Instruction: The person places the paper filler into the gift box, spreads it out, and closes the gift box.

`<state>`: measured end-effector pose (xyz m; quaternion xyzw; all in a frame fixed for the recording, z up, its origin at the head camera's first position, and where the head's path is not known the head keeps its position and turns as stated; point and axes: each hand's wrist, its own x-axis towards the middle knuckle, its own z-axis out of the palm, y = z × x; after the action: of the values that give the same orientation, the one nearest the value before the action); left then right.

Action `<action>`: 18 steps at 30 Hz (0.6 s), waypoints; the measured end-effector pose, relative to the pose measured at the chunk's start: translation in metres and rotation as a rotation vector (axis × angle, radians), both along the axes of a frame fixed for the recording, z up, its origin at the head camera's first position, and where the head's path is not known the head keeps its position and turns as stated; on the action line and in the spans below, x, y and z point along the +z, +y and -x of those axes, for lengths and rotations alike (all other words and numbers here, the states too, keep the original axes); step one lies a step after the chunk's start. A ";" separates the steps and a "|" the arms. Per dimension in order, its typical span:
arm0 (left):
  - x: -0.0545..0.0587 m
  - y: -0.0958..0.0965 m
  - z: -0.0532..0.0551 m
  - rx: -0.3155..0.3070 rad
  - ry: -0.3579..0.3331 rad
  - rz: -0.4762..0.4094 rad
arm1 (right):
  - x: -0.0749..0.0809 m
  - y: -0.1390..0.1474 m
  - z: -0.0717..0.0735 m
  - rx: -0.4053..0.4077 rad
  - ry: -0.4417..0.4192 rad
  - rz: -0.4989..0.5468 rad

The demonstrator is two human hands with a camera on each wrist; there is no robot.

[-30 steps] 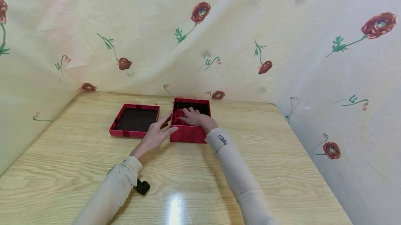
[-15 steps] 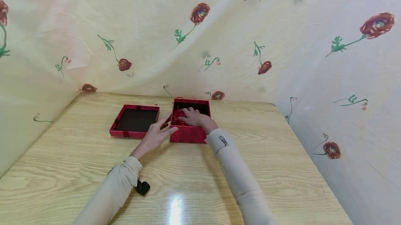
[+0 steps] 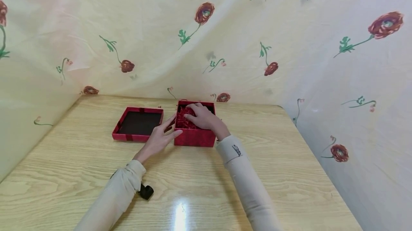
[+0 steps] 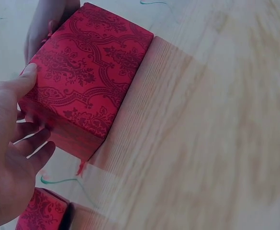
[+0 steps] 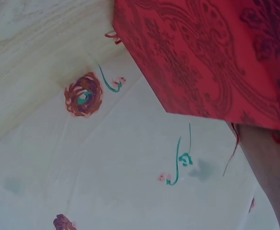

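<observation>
A deep red box point(image 3: 194, 138) stands without its lid at the back of the table, with red shredded paper point(image 3: 184, 125) inside. Over its opening is my right hand point(image 3: 207, 119), thumb and forefinger spread apart on the paper; the other fingertips are hidden. My left hand point(image 3: 157, 140) rests against the box's front left corner. In the left wrist view its thumb lies on the patterned front of the box point(image 4: 92, 72), and its loosely spread fingers are at the side wall. The right wrist view has the box's side point(image 5: 202, 72) and part of the forearm point(image 5: 259, 163).
Left of the box lies its lid point(image 3: 138, 138), inside up, dark within and red-rimmed. A black object point(image 3: 146, 192) is partly covered by the left sleeve point(image 3: 117, 191). Small red shreds lie by the box. Flower-printed cloth point(image 3: 154, 45) hangs behind the table.
My right hand has risen a little and shifted to the right in the box, and more of the shredded paper shows. The left hand, box and lid have stayed put.
</observation>
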<state>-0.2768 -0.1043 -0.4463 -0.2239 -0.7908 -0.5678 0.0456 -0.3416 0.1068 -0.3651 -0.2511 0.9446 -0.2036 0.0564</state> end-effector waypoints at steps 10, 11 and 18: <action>0.001 -0.001 0.000 -0.005 0.015 0.008 | 0.019 0.007 -0.018 0.034 0.124 0.104; 0.001 -0.001 0.000 -0.005 0.017 0.006 | 0.020 0.007 -0.020 0.038 0.142 0.119; 0.004 -0.002 -0.004 0.013 0.007 0.021 | 0.022 0.003 -0.044 0.072 0.248 0.220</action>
<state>-0.2731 -0.1059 -0.4424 -0.2212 -0.7981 -0.5583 0.0497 -0.2980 0.1101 -0.3429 -0.3126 0.9067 -0.2712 -0.0811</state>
